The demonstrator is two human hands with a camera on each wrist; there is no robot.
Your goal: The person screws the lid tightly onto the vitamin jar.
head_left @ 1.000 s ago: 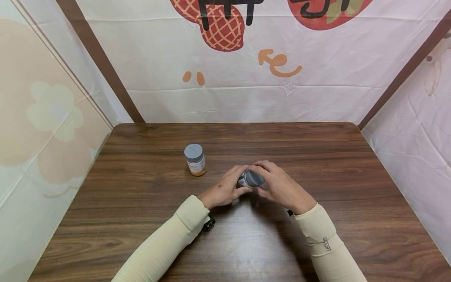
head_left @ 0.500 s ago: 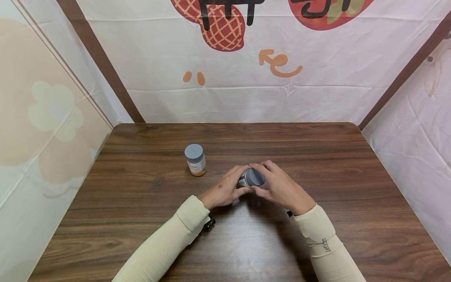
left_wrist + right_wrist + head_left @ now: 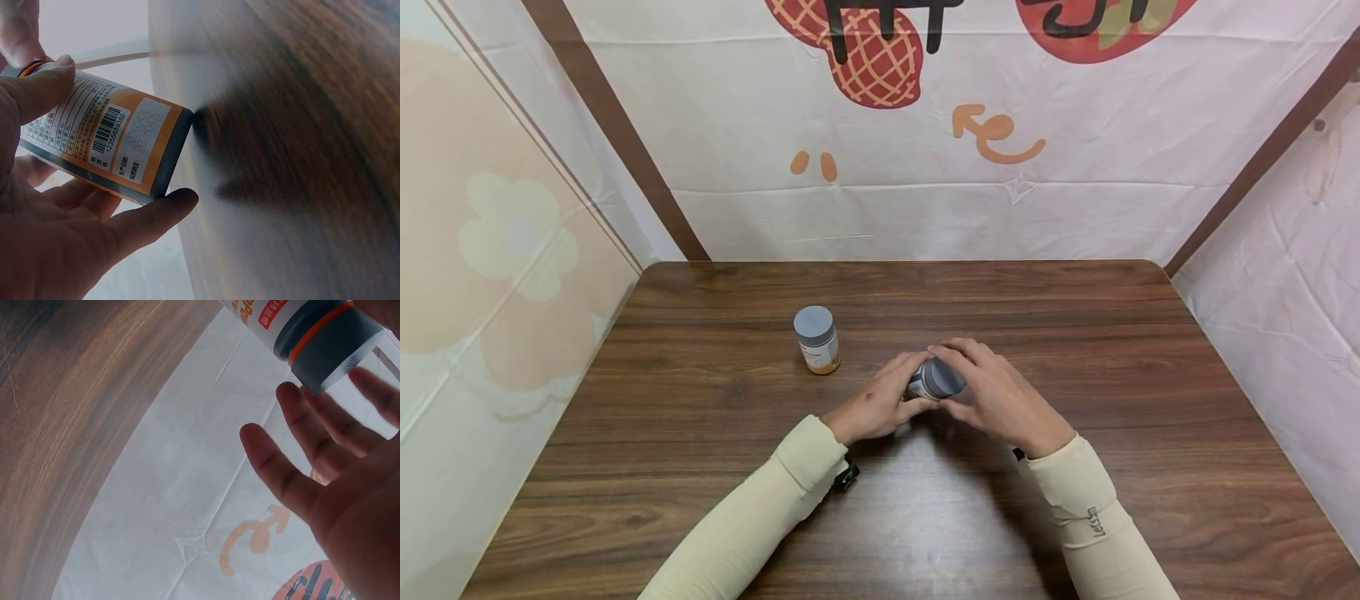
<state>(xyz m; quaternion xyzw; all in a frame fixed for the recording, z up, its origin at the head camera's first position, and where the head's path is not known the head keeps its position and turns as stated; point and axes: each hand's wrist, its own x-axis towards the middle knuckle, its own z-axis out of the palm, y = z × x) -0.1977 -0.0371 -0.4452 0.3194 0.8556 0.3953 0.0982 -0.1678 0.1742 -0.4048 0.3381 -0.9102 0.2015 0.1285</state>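
Note:
Tilted off upright, a small jar (image 3: 134, 137) with a white-and-orange label is gripped around its body by my left hand (image 3: 876, 406). The left wrist view shows its barcode, its dark bottom edge close over the table, and the thumb across the label. At the jar's other end, my right hand (image 3: 1000, 400) holds the grey lid (image 3: 943, 379) between thumb and fingers. An orange ring (image 3: 319, 331) runs around the jar just below the lid in the right wrist view. Some right-hand fingers (image 3: 272, 462) stand away from the lid.
A second jar (image 3: 817, 354) with a grey lid and orange base stands upright, to the left of and behind my hands. Both are on a brown wood-grain table (image 3: 715, 500). A printed white cloth (image 3: 910, 217) hangs behind the far edge.
My right fingers and thumb have shifted slightly around the lid, uncovering a bit more of its top. The left hand, tilted jar and standing jar keep their places.

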